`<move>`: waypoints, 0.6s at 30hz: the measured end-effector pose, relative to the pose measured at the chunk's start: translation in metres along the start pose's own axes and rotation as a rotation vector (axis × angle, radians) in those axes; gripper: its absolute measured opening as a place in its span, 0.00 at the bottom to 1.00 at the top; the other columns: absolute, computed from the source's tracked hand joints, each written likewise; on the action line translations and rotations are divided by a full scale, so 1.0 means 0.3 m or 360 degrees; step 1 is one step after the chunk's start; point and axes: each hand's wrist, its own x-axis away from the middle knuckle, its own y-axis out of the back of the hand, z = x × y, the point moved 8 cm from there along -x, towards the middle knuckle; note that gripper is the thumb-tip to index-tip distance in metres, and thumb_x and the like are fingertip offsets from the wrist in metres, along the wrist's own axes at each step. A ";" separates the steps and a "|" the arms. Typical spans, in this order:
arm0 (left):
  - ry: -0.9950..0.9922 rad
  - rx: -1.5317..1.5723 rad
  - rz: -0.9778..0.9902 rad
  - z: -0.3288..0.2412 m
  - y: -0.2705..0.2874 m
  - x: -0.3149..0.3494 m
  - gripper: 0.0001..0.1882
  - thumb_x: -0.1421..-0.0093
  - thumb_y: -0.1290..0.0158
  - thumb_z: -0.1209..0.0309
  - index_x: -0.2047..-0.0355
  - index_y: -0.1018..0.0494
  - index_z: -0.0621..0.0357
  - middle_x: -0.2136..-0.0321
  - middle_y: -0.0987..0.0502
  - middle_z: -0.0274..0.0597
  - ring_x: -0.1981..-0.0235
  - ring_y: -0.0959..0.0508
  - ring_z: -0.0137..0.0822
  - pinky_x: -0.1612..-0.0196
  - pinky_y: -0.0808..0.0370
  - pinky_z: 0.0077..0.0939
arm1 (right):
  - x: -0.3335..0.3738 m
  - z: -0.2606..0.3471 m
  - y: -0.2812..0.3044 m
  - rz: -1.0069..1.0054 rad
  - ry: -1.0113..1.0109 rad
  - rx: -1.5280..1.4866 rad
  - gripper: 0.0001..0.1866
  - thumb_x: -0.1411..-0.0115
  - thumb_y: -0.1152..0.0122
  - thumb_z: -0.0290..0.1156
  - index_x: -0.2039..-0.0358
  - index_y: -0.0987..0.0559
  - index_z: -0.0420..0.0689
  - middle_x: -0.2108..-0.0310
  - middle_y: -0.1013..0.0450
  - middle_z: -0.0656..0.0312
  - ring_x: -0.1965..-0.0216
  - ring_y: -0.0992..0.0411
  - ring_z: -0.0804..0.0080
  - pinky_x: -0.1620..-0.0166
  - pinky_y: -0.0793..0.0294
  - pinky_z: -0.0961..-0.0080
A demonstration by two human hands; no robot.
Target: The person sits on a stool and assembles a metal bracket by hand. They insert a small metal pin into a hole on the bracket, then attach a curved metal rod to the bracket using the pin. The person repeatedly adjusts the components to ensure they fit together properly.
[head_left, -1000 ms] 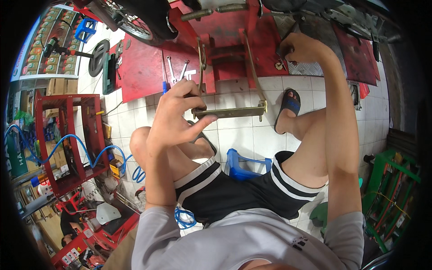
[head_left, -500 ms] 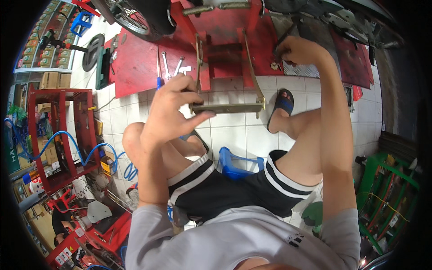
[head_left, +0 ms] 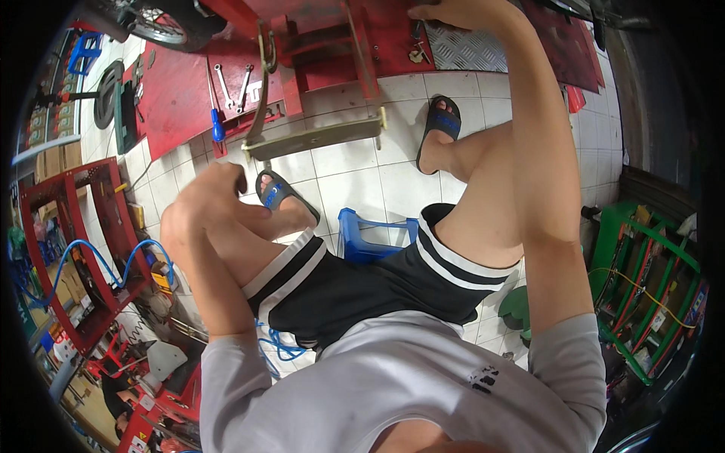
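Note:
My left hand (head_left: 215, 190) hovers by my left knee, its fingers bent, the thumb apart, and nothing visible in it. Just beyond hangs a brass-coloured metal bar (head_left: 317, 140) with two side arms, joined to a red metal stand (head_left: 298, 57). Hand and bar do not touch. My right hand (head_left: 464, 13) reaches to the upper edge, above a grey tread-plate panel (head_left: 468, 49). One finger stretches left; the others are cut off, so whatever it holds or touches is hidden. A blue-handled screwdriver (head_left: 217, 124) and two spanners (head_left: 224, 87) lie on the red platform (head_left: 177, 90).
A motorcycle wheel (head_left: 162, 26) stands at the upper left. Between my legs is a blue plastic stool (head_left: 362, 234). A red rack (head_left: 72, 264) with a blue hose (head_left: 83, 241) is on the left, a green metal rack (head_left: 642, 287) on the right.
My left hand has left the bar and drawn back toward my knee. My right hand has moved farther up, partly out of view. The whole view has shifted.

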 end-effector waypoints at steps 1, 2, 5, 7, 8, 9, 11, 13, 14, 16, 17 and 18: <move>-0.0153 -0.0056 0.0117 -0.073 -0.017 0.013 0.28 0.61 0.35 0.51 0.63 0.23 0.58 0.68 0.21 0.45 0.64 0.21 0.42 0.59 0.27 0.30 | -0.006 -0.008 0.003 -0.0041 0.0018 -0.0045 0.21 0.44 0.38 0.46 0.68 0.17 0.37 0.71 0.22 0.45 0.66 0.23 0.52 0.60 0.25 0.61; -0.0321 -0.0103 0.0232 -0.153 -0.036 0.022 0.28 0.60 0.37 0.48 0.65 0.22 0.56 0.67 0.21 0.46 0.61 0.21 0.44 0.57 0.27 0.32 | -0.007 -0.026 0.007 -0.0085 0.0023 -0.0089 0.21 0.45 0.38 0.46 0.68 0.17 0.37 0.70 0.22 0.45 0.66 0.23 0.52 0.59 0.25 0.61; -0.0895 -0.0001 0.0371 -0.306 -0.296 -0.036 0.26 0.56 0.37 0.50 0.65 0.23 0.60 0.63 0.22 0.51 0.55 0.24 0.49 0.54 0.26 0.37 | -0.027 0.015 0.022 -0.0057 0.0195 -0.0072 0.21 0.49 0.35 0.46 0.67 0.17 0.37 0.67 0.22 0.45 0.64 0.23 0.52 0.58 0.25 0.61; -0.0886 0.0121 0.0367 -0.438 -0.497 -0.189 0.23 0.51 0.38 0.52 0.67 0.22 0.59 0.67 0.22 0.52 0.61 0.22 0.50 0.57 0.25 0.41 | -0.023 0.016 0.043 -0.0088 0.0208 -0.0045 0.21 0.50 0.34 0.45 0.67 0.17 0.37 0.67 0.22 0.45 0.63 0.22 0.52 0.58 0.25 0.61; -0.0864 0.0184 0.0248 -0.510 -0.568 -0.276 0.19 0.47 0.39 0.55 0.68 0.22 0.61 0.70 0.20 0.53 0.68 0.20 0.53 0.63 0.24 0.42 | -0.017 -0.006 0.046 -0.0101 0.0200 -0.0031 0.21 0.51 0.34 0.45 0.67 0.17 0.37 0.66 0.22 0.45 0.63 0.22 0.52 0.58 0.25 0.61; -0.0971 0.0285 -0.0063 -0.590 -0.564 -0.328 0.15 0.48 0.39 0.58 0.71 0.20 0.59 0.73 0.20 0.52 0.68 0.20 0.52 0.65 0.23 0.43 | -0.014 -0.031 0.053 -0.0112 0.0225 -0.0091 0.21 0.52 0.34 0.45 0.67 0.17 0.38 0.66 0.22 0.45 0.63 0.22 0.52 0.58 0.25 0.61; -0.0954 0.0553 -0.0716 -0.641 -0.565 -0.456 0.11 0.50 0.38 0.61 0.72 0.19 0.54 0.77 0.21 0.50 0.70 0.20 0.54 0.66 0.23 0.43 | -0.034 -0.005 0.033 -0.0103 0.0363 -0.0233 0.22 0.52 0.34 0.45 0.67 0.17 0.38 0.66 0.22 0.44 0.62 0.22 0.51 0.57 0.25 0.61; -0.0723 0.0689 -0.0765 -0.734 -0.449 -0.549 0.11 0.49 0.40 0.60 0.70 0.18 0.51 0.75 0.20 0.50 0.69 0.20 0.54 0.64 0.23 0.45 | -0.004 -0.031 0.057 -0.0111 0.0290 -0.0169 0.21 0.53 0.33 0.44 0.67 0.17 0.39 0.66 0.21 0.44 0.62 0.22 0.52 0.57 0.25 0.62; -0.0620 0.0639 -0.0777 -0.748 -0.429 -0.607 0.12 0.48 0.42 0.59 0.68 0.18 0.50 0.73 0.20 0.50 0.68 0.20 0.53 0.63 0.23 0.45 | 0.011 -0.019 0.071 -0.0111 0.0269 -0.0140 0.20 0.53 0.33 0.43 0.67 0.17 0.40 0.66 0.21 0.45 0.62 0.22 0.52 0.57 0.25 0.62; -0.0506 0.0556 -0.0870 -0.779 -0.384 -0.689 0.13 0.45 0.45 0.57 0.66 0.18 0.49 0.71 0.19 0.49 0.66 0.19 0.51 0.61 0.23 0.45 | 0.003 -0.021 0.066 -0.0070 0.0141 -0.0098 0.19 0.53 0.33 0.43 0.66 0.17 0.41 0.67 0.21 0.47 0.63 0.22 0.54 0.59 0.25 0.63; -0.0488 0.0522 -0.0945 -0.791 -0.361 -0.712 0.14 0.44 0.47 0.57 0.66 0.18 0.49 0.70 0.19 0.49 0.65 0.19 0.50 0.60 0.23 0.45 | 0.005 -0.035 0.062 -0.0044 0.0077 -0.0073 0.19 0.53 0.33 0.42 0.65 0.16 0.41 0.67 0.21 0.48 0.64 0.22 0.55 0.59 0.24 0.64; -0.0430 0.0445 -0.0957 -0.794 -0.358 -0.751 0.13 0.44 0.47 0.57 0.66 0.18 0.49 0.70 0.19 0.48 0.65 0.19 0.50 0.60 0.23 0.45 | 0.025 -0.035 0.064 0.0003 0.0113 -0.0154 0.19 0.52 0.34 0.42 0.65 0.17 0.41 0.68 0.20 0.48 0.65 0.22 0.56 0.60 0.24 0.64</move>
